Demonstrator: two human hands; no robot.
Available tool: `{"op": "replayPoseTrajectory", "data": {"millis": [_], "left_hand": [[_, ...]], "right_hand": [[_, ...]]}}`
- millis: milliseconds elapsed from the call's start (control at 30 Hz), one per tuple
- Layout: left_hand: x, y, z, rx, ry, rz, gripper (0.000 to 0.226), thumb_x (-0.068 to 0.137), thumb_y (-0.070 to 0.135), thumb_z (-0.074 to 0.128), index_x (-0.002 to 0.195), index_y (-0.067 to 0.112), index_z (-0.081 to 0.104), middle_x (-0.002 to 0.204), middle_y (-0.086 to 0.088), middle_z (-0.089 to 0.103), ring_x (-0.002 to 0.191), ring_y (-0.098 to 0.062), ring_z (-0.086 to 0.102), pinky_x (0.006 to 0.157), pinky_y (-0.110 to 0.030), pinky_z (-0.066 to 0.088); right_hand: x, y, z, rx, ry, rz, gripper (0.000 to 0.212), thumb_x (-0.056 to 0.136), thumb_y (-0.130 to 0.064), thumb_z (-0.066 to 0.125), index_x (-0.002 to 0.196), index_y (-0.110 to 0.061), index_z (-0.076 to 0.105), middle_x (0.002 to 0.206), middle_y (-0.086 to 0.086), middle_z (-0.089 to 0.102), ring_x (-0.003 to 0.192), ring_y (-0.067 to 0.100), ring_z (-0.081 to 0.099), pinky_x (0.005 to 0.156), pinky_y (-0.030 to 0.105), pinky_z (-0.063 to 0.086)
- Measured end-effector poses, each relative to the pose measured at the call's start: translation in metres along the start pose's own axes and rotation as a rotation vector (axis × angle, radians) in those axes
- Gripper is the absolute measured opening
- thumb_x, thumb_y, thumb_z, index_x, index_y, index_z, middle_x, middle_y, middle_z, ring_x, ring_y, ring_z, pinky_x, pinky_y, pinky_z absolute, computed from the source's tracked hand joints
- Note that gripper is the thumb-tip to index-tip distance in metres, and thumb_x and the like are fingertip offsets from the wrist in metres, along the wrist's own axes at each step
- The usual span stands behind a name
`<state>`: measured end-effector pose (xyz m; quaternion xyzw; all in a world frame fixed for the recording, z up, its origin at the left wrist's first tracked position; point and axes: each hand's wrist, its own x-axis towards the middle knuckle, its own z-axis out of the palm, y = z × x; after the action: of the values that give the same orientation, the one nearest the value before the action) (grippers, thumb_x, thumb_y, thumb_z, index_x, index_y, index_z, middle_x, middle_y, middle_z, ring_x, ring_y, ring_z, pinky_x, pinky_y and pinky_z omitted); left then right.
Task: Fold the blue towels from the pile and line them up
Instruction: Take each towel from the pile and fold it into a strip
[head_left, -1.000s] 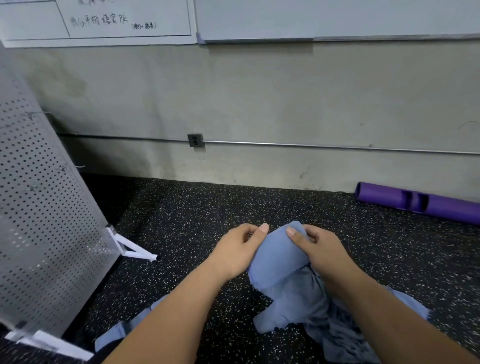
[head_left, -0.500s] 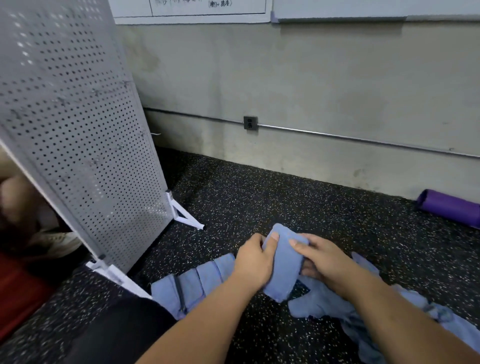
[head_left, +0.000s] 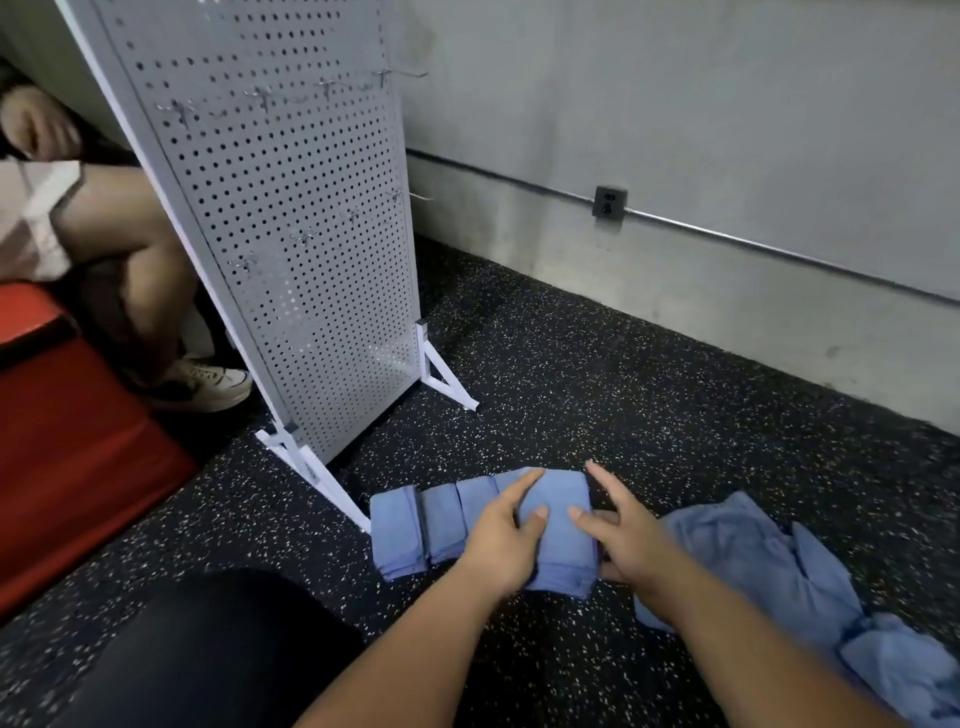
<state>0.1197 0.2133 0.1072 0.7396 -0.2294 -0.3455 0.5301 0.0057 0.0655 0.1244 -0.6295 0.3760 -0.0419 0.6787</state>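
A folded blue towel (head_left: 561, 525) lies on the dark speckled floor at the right end of a row of folded blue towels (head_left: 421, 525). My left hand (head_left: 501, 535) rests flat on its left side with straight fingers. On its right edge my right hand (head_left: 618, 535) presses with straight spread fingers. A loose pile of unfolded blue towels (head_left: 769, 566) lies to the right, touching my right forearm.
A white pegboard stand (head_left: 291, 234) with hooks stands just left of the row, its foot (head_left: 332, 493) close to the leftmost towel. Another person sits behind it beside a red mat (head_left: 67, 441). A grey wall (head_left: 675, 156) runs along the back.
The folded towel, held up in both hands before, has been carried left and set down at the right end of the row. Both hands now lie flat on it. The view swung left.
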Motion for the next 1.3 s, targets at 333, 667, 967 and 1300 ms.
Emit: {"op": "replayPoseTrajectory", "data": {"millis": [333, 667, 967, 1300], "left_hand": [[0.018, -0.054, -0.042, -0.176, 0.065, -0.198, 0.066, 0.105, 0.014, 0.064, 0.156, 0.048, 0.042, 0.129, 0.007, 0.067, 0.099, -0.014, 0.070, 0.091, -0.033, 0.063], [0.053, -0.115, -0.064, -0.080, 0.329, -0.292, 0.055, 0.101, 0.029, 0.072, 0.149, 0.047, 0.051, 0.140, 0.005, 0.061, 0.119, -0.011, 0.063, 0.106, -0.030, 0.053], [0.088, -0.156, -0.083, 0.233, 0.330, -0.358, 0.072, 0.102, 0.034, 0.066, 0.165, 0.033, 0.030, 0.148, 0.001, 0.041, 0.125, -0.015, 0.054, 0.113, -0.026, 0.039], [0.114, -0.205, -0.106, 0.664, 0.266, -0.278, 0.075, 0.104, 0.045, 0.056, 0.167, 0.034, 0.020, 0.174, 0.001, 0.016, 0.161, -0.024, 0.011, 0.130, -0.043, 0.024]], "right_hand": [[0.061, 0.021, 0.046, -0.271, -0.221, -0.017, 0.058, 0.103, -0.028, 0.068, 0.146, -0.061, 0.047, 0.137, -0.007, 0.069, 0.118, 0.017, 0.072, 0.099, 0.049, 0.060], [0.133, 0.057, 0.094, -0.242, -0.363, 0.125, 0.060, 0.099, -0.023, 0.073, 0.134, -0.067, 0.052, 0.142, -0.015, 0.062, 0.121, 0.011, 0.068, 0.094, 0.042, 0.062], [0.194, 0.095, 0.126, -0.237, -0.287, 0.084, 0.072, 0.100, -0.003, 0.067, 0.146, -0.056, 0.050, 0.148, -0.007, 0.054, 0.127, 0.007, 0.059, 0.109, 0.035, 0.053], [0.238, 0.110, 0.153, -0.433, -0.338, 0.033, 0.076, 0.102, 0.000, 0.061, 0.155, -0.052, 0.041, 0.148, -0.013, 0.045, 0.107, -0.001, 0.062, 0.086, 0.018, 0.058]]}}
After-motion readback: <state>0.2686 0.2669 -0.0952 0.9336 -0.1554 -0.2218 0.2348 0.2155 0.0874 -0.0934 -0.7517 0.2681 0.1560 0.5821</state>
